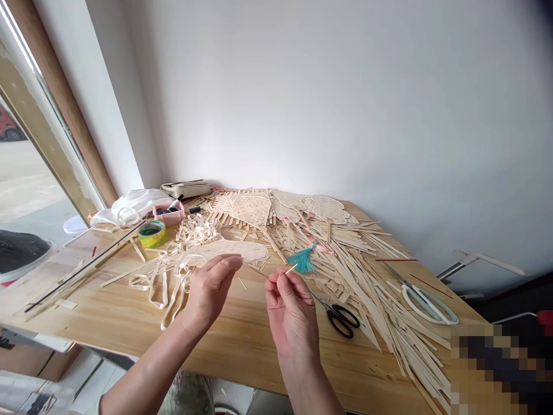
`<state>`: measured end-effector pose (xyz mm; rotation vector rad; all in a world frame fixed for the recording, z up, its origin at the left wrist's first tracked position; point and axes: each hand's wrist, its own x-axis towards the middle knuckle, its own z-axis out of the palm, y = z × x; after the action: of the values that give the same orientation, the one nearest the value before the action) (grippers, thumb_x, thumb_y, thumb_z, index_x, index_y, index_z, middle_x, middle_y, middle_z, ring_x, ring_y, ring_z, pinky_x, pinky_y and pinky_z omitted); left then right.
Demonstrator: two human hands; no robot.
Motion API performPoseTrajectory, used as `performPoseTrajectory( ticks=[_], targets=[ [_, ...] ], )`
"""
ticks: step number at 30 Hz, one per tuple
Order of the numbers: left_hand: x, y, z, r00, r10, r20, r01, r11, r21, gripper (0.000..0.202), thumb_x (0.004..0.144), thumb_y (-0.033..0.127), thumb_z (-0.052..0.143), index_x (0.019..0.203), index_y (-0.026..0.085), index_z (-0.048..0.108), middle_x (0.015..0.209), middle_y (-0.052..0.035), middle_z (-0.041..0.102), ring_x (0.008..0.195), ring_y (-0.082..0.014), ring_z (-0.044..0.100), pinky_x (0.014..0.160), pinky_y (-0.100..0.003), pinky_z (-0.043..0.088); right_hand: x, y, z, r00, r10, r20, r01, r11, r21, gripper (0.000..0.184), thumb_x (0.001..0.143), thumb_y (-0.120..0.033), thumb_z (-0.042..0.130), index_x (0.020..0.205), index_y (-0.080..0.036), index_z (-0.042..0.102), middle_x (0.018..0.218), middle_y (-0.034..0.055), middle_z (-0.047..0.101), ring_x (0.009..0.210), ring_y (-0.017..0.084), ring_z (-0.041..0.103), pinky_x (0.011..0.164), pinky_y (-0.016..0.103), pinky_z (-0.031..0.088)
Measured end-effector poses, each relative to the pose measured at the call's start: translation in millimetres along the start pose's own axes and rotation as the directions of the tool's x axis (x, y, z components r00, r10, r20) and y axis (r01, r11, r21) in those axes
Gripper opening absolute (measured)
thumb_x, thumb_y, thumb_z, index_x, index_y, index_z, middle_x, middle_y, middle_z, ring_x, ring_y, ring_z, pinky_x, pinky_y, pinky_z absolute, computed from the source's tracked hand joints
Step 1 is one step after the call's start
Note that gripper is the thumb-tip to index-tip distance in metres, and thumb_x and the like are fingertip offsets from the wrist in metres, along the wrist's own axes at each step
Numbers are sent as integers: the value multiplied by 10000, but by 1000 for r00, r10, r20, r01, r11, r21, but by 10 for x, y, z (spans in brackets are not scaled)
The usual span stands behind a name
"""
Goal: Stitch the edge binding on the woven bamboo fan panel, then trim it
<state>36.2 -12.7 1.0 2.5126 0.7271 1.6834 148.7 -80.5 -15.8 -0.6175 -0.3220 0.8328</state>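
1. Two bare hands are held apart above a wooden table [129, 311], and neither touches the other.
2. The right hand [291, 323] pinches a thin pale sliver [290, 269] between thumb and forefinger. Its free end points up and away, just short of a teal tassel [303, 260].
3. The left hand [211, 288] is raised, with its fingers loosely curled and close together. Their tips are just beside a woven oval fan shape [228, 251]. Whether they hold anything fine, I cannot tell.
4. The sliver looks very light, stiff and brittle, likely to snap if bent. A gentle pinch near one end seems the safest hold, and its narrow shape could let it slip.
5. Black-handled scissors [341, 320] lie just beyond the right hand, beside a large heap of pale strips [380, 294]. Looped pale strips [155, 288] lie to the left of the left hand. Farther off are a green tape roll [152, 234], a pink box [168, 214] and white-handled shears [427, 305].
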Motion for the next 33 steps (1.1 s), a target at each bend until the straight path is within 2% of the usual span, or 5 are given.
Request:
performPoseTrajectory(
  ticks=[9,16,20,26,33],
  targets=[
    [4,-19,8,1000,-18,-7,18,1000,-12,150,811,132,499,805,160,646,796,-43,706,712,-123,661,637,-178,525,-16,-89,29,996,-62,-66,64,997,31,201,474,-224,814,613,-226,669,631,-45,651,545,41,573,451,121,415],
    [127,-87,-57,982,-181,57,184,980,-70,122,799,163,531,836,178,646,759,-19,698,663,-123,652,601,-184,505,61,-92,55,966,-210,153,239,948,-209,61,636,-211,722,683,-234,691,636,-7,652,504,70,545,436,178,404],
    [244,-151,-126,944,-309,113,326,923,-204,124,805,220,523,819,175,639,706,-13,676,631,-127,636,590,-206,503,175,-79,168,875,-339,344,461,799,-385,82,715,-164,649,750,-226,690,685,-4,630,530,83,540,437,197,409],
    [315,-214,-158,887,-424,185,462,805,-373,125,795,235,524,780,174,632,686,-6,653,641,-133,633,600,-222,518,226,-40,266,746,-451,490,665,545,-511,110,762,-159,593,798,-212,683,724,10,598,583,113,559,459,229,439],
    [365,-214,-165,852,-490,182,514,721,-465,185,767,238,544,908,175,646,741,-19,677,671,-146,655,610,-241,548,237,-83,364,624,-517,586,769,272,-579,134,776,-175,578,826,-226,691,714,13,589,628,129,560,559,261,478]
  ],
)
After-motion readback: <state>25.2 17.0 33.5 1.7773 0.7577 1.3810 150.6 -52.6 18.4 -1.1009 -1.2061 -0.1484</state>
